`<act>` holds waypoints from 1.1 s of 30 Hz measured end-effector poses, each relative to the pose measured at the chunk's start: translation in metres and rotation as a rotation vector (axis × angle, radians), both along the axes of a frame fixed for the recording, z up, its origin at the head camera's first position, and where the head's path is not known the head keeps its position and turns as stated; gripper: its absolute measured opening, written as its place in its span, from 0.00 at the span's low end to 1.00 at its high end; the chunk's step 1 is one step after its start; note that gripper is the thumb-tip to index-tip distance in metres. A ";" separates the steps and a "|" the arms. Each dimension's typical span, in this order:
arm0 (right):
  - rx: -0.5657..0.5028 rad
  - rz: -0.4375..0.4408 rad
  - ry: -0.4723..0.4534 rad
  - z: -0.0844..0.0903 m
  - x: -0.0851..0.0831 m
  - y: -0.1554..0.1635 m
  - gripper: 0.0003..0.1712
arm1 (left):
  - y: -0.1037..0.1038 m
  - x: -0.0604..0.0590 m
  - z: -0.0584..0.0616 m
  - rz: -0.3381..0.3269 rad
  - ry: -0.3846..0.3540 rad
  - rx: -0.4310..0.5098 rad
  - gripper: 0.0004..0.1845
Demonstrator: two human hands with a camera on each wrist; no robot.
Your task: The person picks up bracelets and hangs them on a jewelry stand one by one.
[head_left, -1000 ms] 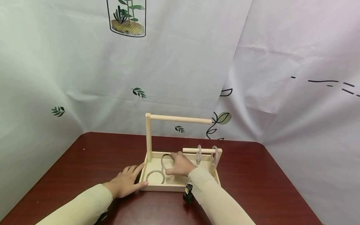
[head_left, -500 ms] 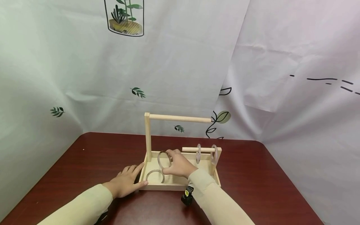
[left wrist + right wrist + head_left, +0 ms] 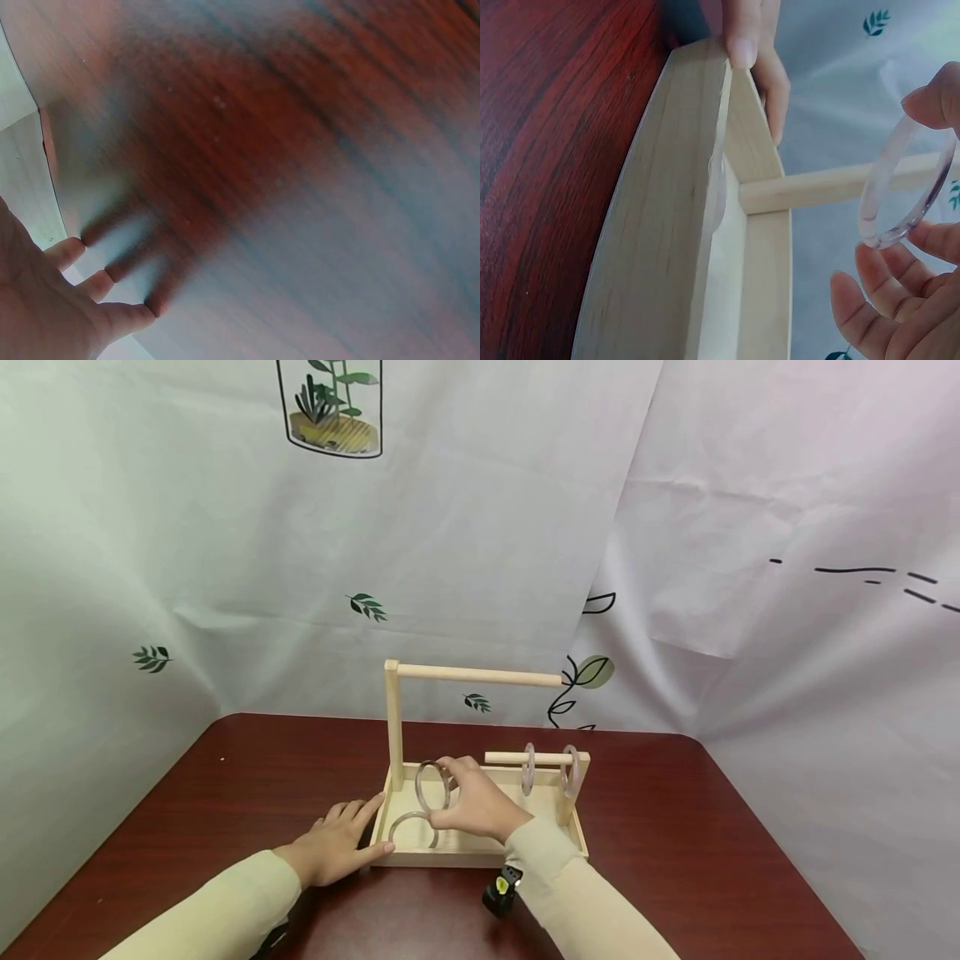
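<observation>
My right hand [image 3: 480, 802] pinches a clear, purplish bangle [image 3: 874, 202] between thumb and fingers, upright above the tray floor. A pale wooden jewellery stand has a shallow tray base [image 3: 465, 860], a tall left post with a long upper bar [image 3: 480, 674], and a short lower bar [image 3: 502, 758] on the right. Two bangles hang from the lower bar, a nearer-the-end one [image 3: 529, 770] and one by the post [image 3: 572, 772]. Another bangle [image 3: 408, 815] lies in the tray's front left corner. My left hand [image 3: 333, 843] rests with extended fingers against the tray's left end, thumb at the front corner.
The stand sits on a dark red wood-grain table [image 3: 660, 843]. Behind and beside it hangs a white cloth [image 3: 480, 527] printed with leaves. A black device [image 3: 501, 893] is strapped at the right wrist.
My right hand has lifted the bangle slightly and moved it a little left, turning it more upright. The left hand stays in place on the tray.
</observation>
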State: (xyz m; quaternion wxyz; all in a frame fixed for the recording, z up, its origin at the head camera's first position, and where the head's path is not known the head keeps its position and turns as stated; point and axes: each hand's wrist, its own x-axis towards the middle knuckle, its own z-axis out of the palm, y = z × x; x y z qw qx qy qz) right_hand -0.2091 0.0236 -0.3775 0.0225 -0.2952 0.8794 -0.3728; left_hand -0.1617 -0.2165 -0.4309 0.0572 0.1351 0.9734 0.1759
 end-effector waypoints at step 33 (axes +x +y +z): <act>-0.168 0.057 0.050 0.045 0.014 0.030 0.41 | 0.000 0.001 0.001 -0.022 0.010 0.006 0.46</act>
